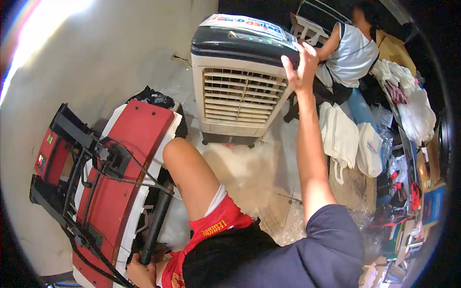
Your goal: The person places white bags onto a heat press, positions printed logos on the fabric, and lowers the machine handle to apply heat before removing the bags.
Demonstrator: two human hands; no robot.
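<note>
My right arm is stretched forward, and my right hand (303,68) is at the right top corner of a portable air cooler (242,96). Its thumb and fingers are apart, with the fingertips close to or touching the dark top panel (240,45). The cooler is pale with a slatted front grille and stands on small wheels. Down at the lower left, my left hand (140,271) is closed round the lower end of a black tubular handle (158,223). This handle belongs to a red heat press (132,144) with black arms and cables. My wrist partly hides the grip.
Another person in a light sleeveless top (353,55) sits beyond the cooler at the right. White cloth bags (337,137) hang at the right, near a cluttered shelf (408,192). Clear plastic wrapping (293,223) lies on the floor. A wall (139,43) closes the left side.
</note>
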